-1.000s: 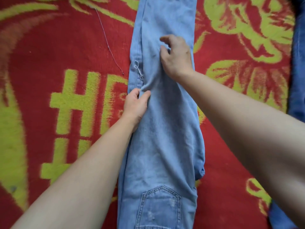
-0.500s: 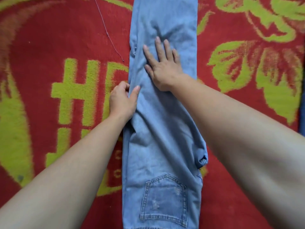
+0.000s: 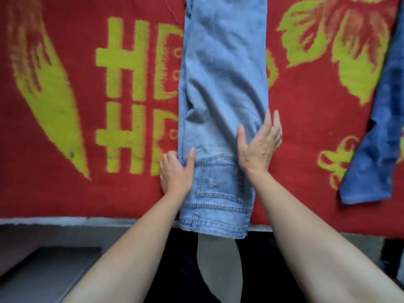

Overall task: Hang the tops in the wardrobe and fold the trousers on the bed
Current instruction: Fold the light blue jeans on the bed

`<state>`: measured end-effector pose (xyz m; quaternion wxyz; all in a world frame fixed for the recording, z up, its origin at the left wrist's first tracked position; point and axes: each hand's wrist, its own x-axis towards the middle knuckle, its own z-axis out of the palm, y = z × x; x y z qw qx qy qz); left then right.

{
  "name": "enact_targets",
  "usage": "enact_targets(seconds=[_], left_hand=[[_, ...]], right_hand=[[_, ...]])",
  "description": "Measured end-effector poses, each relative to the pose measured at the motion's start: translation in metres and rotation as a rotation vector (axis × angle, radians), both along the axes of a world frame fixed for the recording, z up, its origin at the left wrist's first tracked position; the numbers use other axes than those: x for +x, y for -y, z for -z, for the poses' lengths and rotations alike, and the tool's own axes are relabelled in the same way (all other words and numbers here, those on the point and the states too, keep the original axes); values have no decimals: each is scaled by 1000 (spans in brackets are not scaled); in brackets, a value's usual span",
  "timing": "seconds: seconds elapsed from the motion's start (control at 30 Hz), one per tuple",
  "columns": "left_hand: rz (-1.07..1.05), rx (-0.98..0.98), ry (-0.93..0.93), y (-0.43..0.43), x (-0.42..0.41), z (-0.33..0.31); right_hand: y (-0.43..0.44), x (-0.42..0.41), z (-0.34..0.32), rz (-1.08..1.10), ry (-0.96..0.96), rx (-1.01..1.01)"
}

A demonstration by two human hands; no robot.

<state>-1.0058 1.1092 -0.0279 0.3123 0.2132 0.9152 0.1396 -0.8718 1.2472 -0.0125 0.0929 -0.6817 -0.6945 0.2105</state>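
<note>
Grey floor (image 3: 54, 270) is seen nearest, w/ the near edge of the bed (image 3: 65, 220) running across above it. The bed is covered by a red blanket (image 3: 87, 193) w/ a yellow-green pattern.

Item 1: a pair of light-blue jeans (image 3: 223, 84) is laid on the blanket, approx. centre of view, folded lengthwise into one narrow strip. The waistband (image 3: 214, 224) is at the near end and is seen to overhang the bed edge slightly. A back pocket (image 3: 218, 178) faces up just beyond it. The legs are run straight away from the person and are cut off by the top of the view. Creases are noted in the denim beyond the hands.

Item 2: the left hand (image 3: 175, 171) is placed at the L edge of the jeans, level w/ the pocket. The thumb is laid on top of the denim and the fingers are curled at the edge, so the edge is taken to be pinched.

Item 3: the right hand (image 3: 260, 147) is placed at the R edge, slightly farther out. Fingers are straight, thumb spread wide; nothing is gripped, and the palm is laid flat on the cloth.

Item 4: a dark-blue garment (image 3: 376, 138) is laid on the blanket far R, well apart from the jeans. Type cannot be told.
</note>
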Motion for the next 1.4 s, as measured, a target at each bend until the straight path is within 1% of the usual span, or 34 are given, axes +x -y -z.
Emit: enact_targets(seconds=[0.07, 0.1, 0.17, 0.23, 0.27, 0.3, 0.4, 0.5, 0.6, 0.73, 0.8, 0.9, 1.03, 1.07, 1.13, 1.23, 1.3, 1.4], left_hand=[[128, -122, -1, 31, 18, -2], [145, -133, 16, 41, 24, -3], [123, -105, 56, 52, 28, -6], [115, -62, 74, 57, 28, -8], [119, -56, 87, 59, 28, -10], [124, -70, 110, 62, 27, -11], [158, -190, 195, 75, 31, -14], [227, -204, 235, 95, 38, -17], [212, -133, 273, 113, 42, -18], [74, -16, 397, 132, 50, -34], [61, 16, 400, 145, 55, -47], [-9, 102, 395, 166, 63, -75], [-133, 231, 405, 199, 86, -112], [-161, 243, 410, 210, 97, -120], [-226, 239, 421, 230, 117, -131], [-301, 224, 442, 253, 142, -145], [-304, 248, 410, 258, 151, -153], [-252, 346, 354, 249, 150, -163]], right_hand=[[37, 24, 0, 132, -22, -65], [54, 35, 1, 199, -47, -119], [87, 58, 2, 297, -66, -294], [118, 79, 3, 318, -23, -510], [131, 86, 3, 301, -2, -575], [142, 92, 2, 277, 17, -599], [162, 98, 1, 237, 59, -623], [173, 103, -5, 288, -51, -683], [179, 109, -11, 295, -166, -712], [188, 119, -24, 178, -311, -770], [195, 124, -38, 143, -390, -761], [211, 139, -70, 94, -505, -673], [241, 165, -109, 112, -606, -711], [249, 173, -116, 127, -623, -711], [265, 191, -128, 153, -596, -696], [285, 215, -142, 126, -580, -730], [291, 224, -148, 105, -594, -754], [287, 226, -155, 117, -635, -758]])
